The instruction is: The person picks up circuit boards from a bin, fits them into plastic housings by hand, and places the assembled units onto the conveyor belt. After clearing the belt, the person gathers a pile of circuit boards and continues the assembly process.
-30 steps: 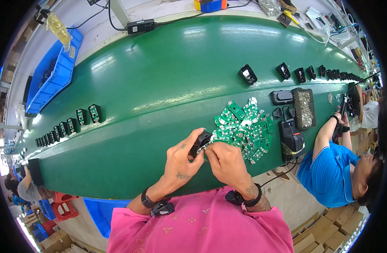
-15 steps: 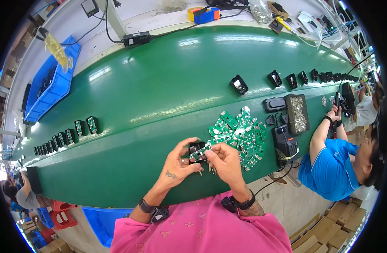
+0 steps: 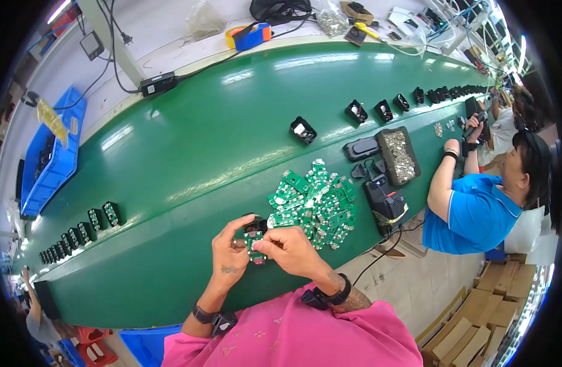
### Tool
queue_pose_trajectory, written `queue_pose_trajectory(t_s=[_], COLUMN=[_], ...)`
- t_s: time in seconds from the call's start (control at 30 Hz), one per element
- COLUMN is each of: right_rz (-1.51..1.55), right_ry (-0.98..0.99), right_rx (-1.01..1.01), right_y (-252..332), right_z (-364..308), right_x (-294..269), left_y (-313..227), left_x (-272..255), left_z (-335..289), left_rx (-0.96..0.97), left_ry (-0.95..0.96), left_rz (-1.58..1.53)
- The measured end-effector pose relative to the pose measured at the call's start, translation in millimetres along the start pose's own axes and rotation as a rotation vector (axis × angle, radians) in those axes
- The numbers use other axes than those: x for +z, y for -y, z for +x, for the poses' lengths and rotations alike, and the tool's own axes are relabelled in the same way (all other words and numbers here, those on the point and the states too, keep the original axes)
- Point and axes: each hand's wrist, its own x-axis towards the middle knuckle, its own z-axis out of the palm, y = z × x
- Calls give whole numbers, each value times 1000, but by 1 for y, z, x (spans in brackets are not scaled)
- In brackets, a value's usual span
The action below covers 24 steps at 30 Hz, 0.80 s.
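Note:
Close in front of my chest, my left hand (image 3: 227, 257) is wrapped round a small black plastic housing (image 3: 255, 224). My right hand (image 3: 295, 252) pinches a green circuit board (image 3: 253, 243) between thumb and fingers. The board lies lengthwise toward me, against the near side of the housing; fingers partly cover both, so I cannot tell whether it sits inside. Just beyond my right hand spreads a loose pile of green circuit boards (image 3: 318, 205) with silver parts on them.
Black housings with boards (image 3: 111, 214) line up at left, other black housings (image 3: 303, 130) at far right. Right of the pile are a black corded device (image 3: 385, 205) and a tray of small metal parts (image 3: 398, 156). A blue crate (image 3: 54, 153) stands far left. A co-worker (image 3: 477, 202) works at right.
My view has swung, so the bench contents sit further left in the picture. The circuit board and housing have turned from slanting sideways to pointing toward me, still in both hands.

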Motion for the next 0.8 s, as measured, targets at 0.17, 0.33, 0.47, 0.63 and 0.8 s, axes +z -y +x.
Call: queue_pose_trajectory(t_s=[0.17, 0.33, 0.47, 0.63, 0.8], right_rz=[83, -11, -116, -138, -197], right_ry=[-26, -121, -192, -165, -253], right_rx=[132, 3, -65, -18, -34], right_y=[16, 10, 10, 5, 8], right_z=[-5, -3, 0, 1, 1], right_x=[4, 4, 5, 2, 9], left_y=[-6, -11, -11, -26, -22], left_x=[5, 9, 1, -7, 0], left_z=[0, -3, -4, -3, 0], left_rx=[148, 124, 76, -62, -69], left_ry=[-112, -158, -92, 81, 16], left_rz=[216, 151, 94, -215, -50])
